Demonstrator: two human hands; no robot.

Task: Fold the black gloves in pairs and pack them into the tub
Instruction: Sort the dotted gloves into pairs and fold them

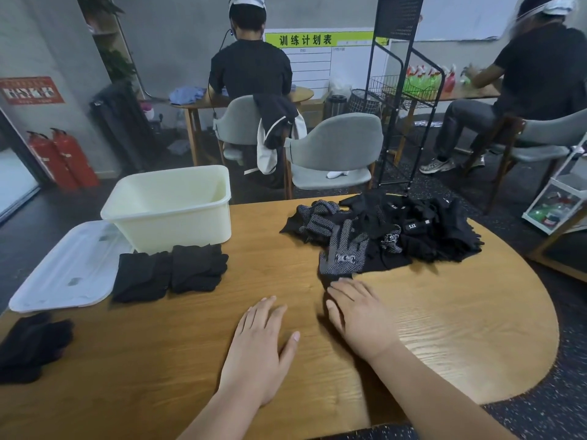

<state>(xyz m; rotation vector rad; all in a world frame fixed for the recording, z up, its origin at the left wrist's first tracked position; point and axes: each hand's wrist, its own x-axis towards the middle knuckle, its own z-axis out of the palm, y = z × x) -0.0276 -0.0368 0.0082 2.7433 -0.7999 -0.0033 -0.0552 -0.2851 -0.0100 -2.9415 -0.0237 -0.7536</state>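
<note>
On the wooden table (444,328) a tangled heap of black gloves (413,236), some grey-dotted, lies right of the cream tub (168,217), two folded pairs (171,273) just before it; left hand (259,344) flat and empty, right hand (360,315) pressing straight-fingered on one glove (324,290) at the heap's near edge

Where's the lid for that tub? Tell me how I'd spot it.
Find the wooden table, then the cream tub at its far left. The lid lies left of the tub: flat and translucent white, unlike the black folded gloves beside it.
</note>
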